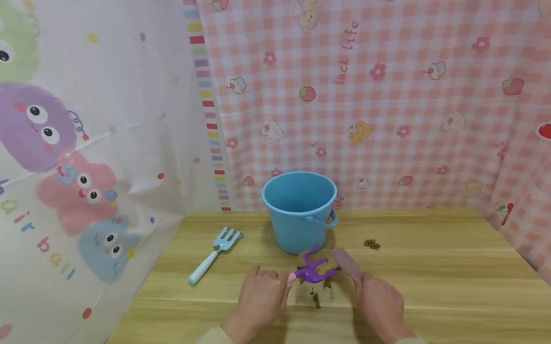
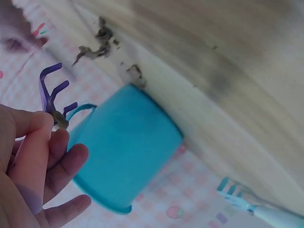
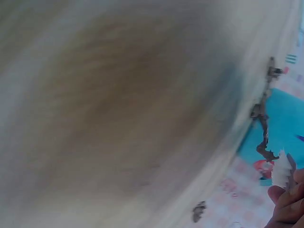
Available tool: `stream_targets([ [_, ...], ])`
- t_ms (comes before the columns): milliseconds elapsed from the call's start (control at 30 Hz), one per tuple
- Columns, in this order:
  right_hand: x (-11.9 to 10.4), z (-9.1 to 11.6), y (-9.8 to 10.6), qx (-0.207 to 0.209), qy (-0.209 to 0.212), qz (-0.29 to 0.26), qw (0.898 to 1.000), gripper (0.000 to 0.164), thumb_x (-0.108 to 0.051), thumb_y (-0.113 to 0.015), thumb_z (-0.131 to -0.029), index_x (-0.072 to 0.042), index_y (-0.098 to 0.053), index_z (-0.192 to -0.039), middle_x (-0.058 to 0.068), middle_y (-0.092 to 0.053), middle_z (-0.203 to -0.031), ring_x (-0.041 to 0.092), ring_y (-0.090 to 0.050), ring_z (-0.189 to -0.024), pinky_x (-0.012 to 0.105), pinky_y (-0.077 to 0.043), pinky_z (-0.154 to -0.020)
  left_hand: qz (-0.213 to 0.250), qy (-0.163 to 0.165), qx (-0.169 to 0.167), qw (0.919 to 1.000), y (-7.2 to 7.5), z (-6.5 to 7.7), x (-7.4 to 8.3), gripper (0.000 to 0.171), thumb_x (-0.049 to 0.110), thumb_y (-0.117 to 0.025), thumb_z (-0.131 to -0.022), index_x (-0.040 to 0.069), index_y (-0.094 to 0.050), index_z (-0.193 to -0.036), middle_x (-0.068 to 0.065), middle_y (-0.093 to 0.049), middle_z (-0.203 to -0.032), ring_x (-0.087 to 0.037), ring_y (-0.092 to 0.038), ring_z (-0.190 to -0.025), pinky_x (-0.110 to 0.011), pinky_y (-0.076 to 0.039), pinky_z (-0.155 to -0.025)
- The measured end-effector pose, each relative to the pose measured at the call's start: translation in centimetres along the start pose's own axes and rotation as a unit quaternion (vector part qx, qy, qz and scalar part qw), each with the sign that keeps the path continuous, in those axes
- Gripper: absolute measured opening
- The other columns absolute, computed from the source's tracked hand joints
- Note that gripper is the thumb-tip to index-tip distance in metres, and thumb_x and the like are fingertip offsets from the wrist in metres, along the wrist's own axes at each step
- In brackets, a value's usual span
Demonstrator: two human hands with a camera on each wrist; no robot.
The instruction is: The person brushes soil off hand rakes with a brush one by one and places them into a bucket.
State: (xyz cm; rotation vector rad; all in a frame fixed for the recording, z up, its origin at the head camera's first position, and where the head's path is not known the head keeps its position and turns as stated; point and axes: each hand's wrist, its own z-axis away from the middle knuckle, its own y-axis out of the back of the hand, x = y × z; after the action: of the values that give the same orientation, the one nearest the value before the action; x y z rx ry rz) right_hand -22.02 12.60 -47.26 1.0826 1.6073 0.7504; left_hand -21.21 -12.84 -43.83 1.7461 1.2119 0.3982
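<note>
In the head view, a smooth, round blue bucket (image 1: 299, 232) stands upright on the wood-grained counter (image 1: 448, 266), its bottom hidden from me. Before it, my left hand (image 1: 265, 297) grips a purple fork (image 1: 314, 272) by its pink handle; my right hand (image 1: 382, 304) grasps a flat pink tool (image 1: 348, 262), with ragged brown clumps (image 1: 316, 299) nearby. In the left wrist view, a brownish lump (image 2: 60, 120) shows where the curved prongs begin. In the right wrist view, the tool's edge looks jagged.
</note>
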Motion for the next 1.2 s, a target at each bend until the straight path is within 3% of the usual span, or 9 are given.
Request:
stream_targets([
  [167,-1.5,0.1,1.0,0.037,0.037,-0.017,0.998,0.024,-0.026,-0.06,-0.099,-0.005,-0.064,-0.089,0.004,-0.058,-0.063,0.023,-0.056,-0.051,0.04,-0.044,-0.043,0.016,0.003,-0.031,0.9994,-0.9,-0.2,0.6,0.021,0.031,-0.07,-0.09,0.011,-0.069,-0.084,-0.002,-0.065,-0.069,-0.021,-0.065,-0.065,-0.048,-0.054,-0.083],
  [333,-3.3,0.9,0.8,0.072,0.093,-0.015,0.993,0.021,-0.025,-0.065,-0.096,-0.008,-0.062,-0.084,0.001,-0.054,-0.058,0.021,-0.053,-0.046,0.038,-0.039,-0.039,0.05,0.015,-0.035,0.998,-1.4,-0.3,0.7,0.021,0.029,-0.069,-0.091,0.012,-0.066,-0.079,-0.001,-0.062,-0.064,-0.02,-0.063,-0.061,-0.048,-0.054,-0.079],
  [600,-2.3,1.4,0.1,0.022,0.041,-0.001,0.999,0.022,-0.03,-0.06,-0.098,-0.009,-0.064,-0.09,0.004,-0.059,-0.063,0.027,-0.058,-0.053,0.042,-0.042,-0.045,0.047,0.052,-0.052,0.9962,-0.8,-0.5,-0.4,0.029,0.03,-0.068,-0.091,0.015,-0.057,-0.068,0.002,-0.053,-0.056,-0.018,-0.056,-0.052,-0.036,-0.049,-0.061],
  [733,-1.5,1.2,0.4,0.003,0.026,0.004,1.0,0.026,-0.031,-0.057,-0.1,-0.007,-0.064,-0.091,0.007,-0.059,-0.063,0.028,-0.058,-0.054,0.043,-0.044,-0.046,0.041,0.058,-0.057,0.9958,-0.7,-0.3,-0.9,0.027,0.03,-0.069,-0.091,0.014,-0.059,-0.071,0.002,-0.054,-0.057,-0.017,-0.057,-0.053,-0.038,-0.052,-0.065],
  [900,-1.2,0.8,0.9,0.023,0.012,0.006,1.0,0.026,-0.03,-0.059,-0.099,-0.007,-0.063,-0.087,0.006,-0.056,-0.06,0.027,-0.056,-0.052,0.043,-0.043,-0.044,0.042,0.043,-0.052,0.9968,-0.7,-0.1,-0.9,0.024,0.03,-0.07,-0.09,0.014,-0.063,-0.074,0.002,-0.054,-0.058,-0.016,-0.056,-0.054,-0.04,-0.053,-0.07],
  [1067,-1.9,0.7,0.7,0.076,0.087,-0.004,0.993,0.022,-0.027,-0.065,-0.095,-0.009,-0.062,-0.083,0.001,-0.053,-0.058,0.02,-0.051,-0.047,0.038,-0.04,-0.041,0.036,0.032,-0.047,0.9977,-0.8,-0.1,-0.6,0.025,0.032,-0.07,-0.09,0.014,-0.063,-0.073,0.004,-0.053,-0.057,-0.015,-0.054,-0.052,-0.04,-0.053,-0.07],
  [1133,-2.0,0.8,0.6,0.073,0.114,0.001,0.991,0.021,-0.027,-0.066,-0.095,-0.009,-0.062,-0.083,0.0,-0.052,-0.057,0.018,-0.05,-0.046,0.036,-0.04,-0.039,0.033,0.027,-0.045,0.998,-0.8,-0.1,-0.5,0.026,0.032,-0.069,-0.09,0.014,-0.063,-0.074,0.004,-0.054,-0.057,-0.015,-0.056,-0.053,-0.041,-0.054,-0.072],
  [1200,-1.7,0.8,0.5,0.057,0.108,0.011,0.992,0.024,-0.028,-0.064,-0.096,-0.009,-0.061,-0.082,0.002,-0.054,-0.057,0.02,-0.051,-0.046,0.037,-0.04,-0.04,0.032,0.025,-0.046,0.9981,-0.7,-0.2,-0.4,0.025,0.032,-0.069,-0.09,0.014,-0.063,-0.074,0.003,-0.055,-0.058,-0.016,-0.058,-0.054,-0.043,-0.054,-0.075],
])
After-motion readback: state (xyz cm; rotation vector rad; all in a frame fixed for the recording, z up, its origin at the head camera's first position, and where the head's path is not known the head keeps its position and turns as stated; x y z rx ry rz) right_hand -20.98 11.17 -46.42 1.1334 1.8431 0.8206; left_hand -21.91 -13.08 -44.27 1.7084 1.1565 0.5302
